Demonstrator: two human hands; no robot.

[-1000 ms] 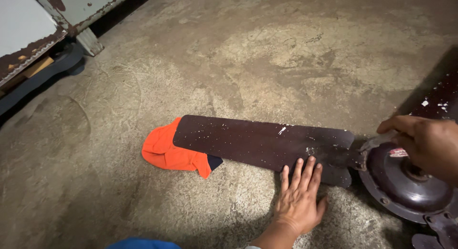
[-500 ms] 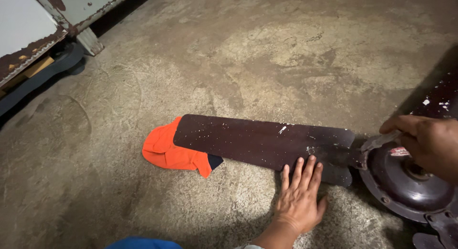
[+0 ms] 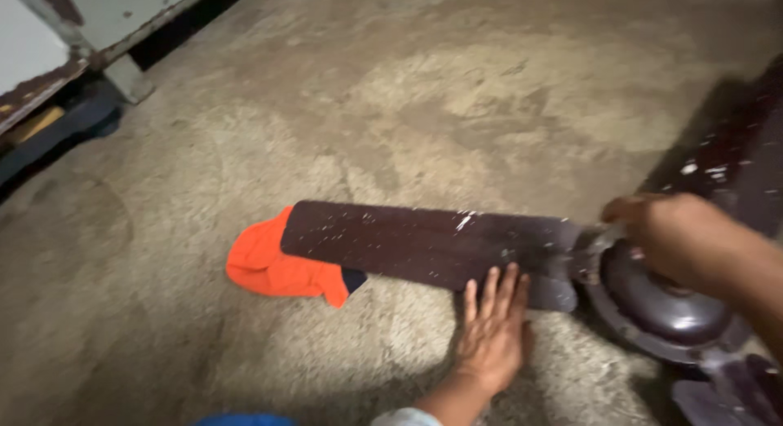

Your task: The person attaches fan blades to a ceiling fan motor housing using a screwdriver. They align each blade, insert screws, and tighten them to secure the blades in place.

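**Blade could slip under a flat palm**

Your left hand (image 3: 493,332) lies flat, fingers spread, on the near edge of the dark fan blade (image 3: 424,245) on the concrete floor (image 3: 457,91); nothing is gripped. Any push may slide it over the orange cloth (image 3: 277,267). Your right hand (image 3: 681,234) is blurred at the motor hub (image 3: 665,308); grip can't be told. Fingers could get nicked there.

A dark brown ceiling fan blade (image 3: 424,245), flecked with pale specks, lies flat on the concrete floor (image 3: 457,91), its rounded tip resting over an orange cloth (image 3: 277,267). Its other end joins the round, dark motor hub (image 3: 665,312) of the fan, near the floor's right edge.
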